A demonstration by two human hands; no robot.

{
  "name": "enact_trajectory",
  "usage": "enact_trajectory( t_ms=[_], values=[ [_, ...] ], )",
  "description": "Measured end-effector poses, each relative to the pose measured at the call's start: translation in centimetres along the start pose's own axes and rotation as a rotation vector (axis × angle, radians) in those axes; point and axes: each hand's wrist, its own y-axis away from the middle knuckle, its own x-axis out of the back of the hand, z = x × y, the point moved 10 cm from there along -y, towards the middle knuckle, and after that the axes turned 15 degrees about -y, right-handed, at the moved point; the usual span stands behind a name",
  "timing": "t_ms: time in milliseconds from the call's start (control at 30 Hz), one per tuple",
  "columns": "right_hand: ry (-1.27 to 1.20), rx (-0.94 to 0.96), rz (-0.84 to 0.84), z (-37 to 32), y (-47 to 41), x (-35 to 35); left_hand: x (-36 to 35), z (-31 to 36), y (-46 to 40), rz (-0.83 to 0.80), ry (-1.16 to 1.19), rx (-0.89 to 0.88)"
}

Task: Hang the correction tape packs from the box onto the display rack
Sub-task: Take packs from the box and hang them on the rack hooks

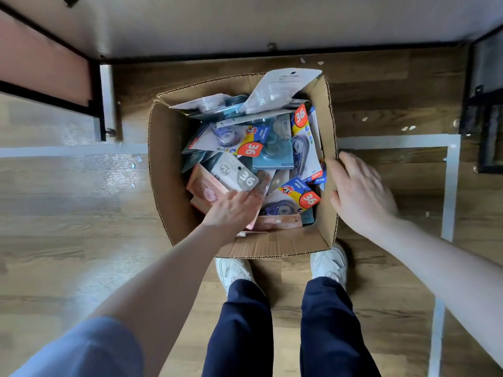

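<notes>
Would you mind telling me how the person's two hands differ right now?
The left hand reaches inside the box, fingers resting on the packs; the right hand is outside, beside the box's right wall. The left hand looks sharp, the right hand is motion-blurred. Both are bare, open, and grip nothing.

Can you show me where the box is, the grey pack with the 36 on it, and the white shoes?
box (166, 170): head view, inner left wall.
grey pack (239, 174): head view, card front.
white shoes (330, 263): head view, one shoe's top.
</notes>
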Motion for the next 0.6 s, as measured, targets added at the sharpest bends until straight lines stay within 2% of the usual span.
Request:
enact_trajectory(
  t_ms=[100,267,367,433,533,600],
  values=[
    [0.007,-0.003,-0.009,-0.1,0.1,-0.3,-1.1,0.4,-0.1,-0.111,0.001,-0.045],
    [0.025,0.014,0.005,-0.6,0.8,0.2,-1.5,-0.6,0.7,-0.177,-0.020,-0.139],
    [0.043,0.016,0.011,-1.1,1.0,0.8,-0.2,-1.8,1.9,-0.007,-0.103,-0.119],
    [0.065,0.015,0.011,-1.6,1.0,1.3,0.6,-3.0,2.6,0.101,-0.011,-0.075],
    [0.069,0.007,0.020,-2.3,1.1,2.0,1.4,-4.2,4.2,0.090,0.101,-0.101],
    [0.069,-0.005,0.025,-2.8,1.2,2.4,1.6,-5.7,5.1,0.087,0.186,-0.046]
  ],
)
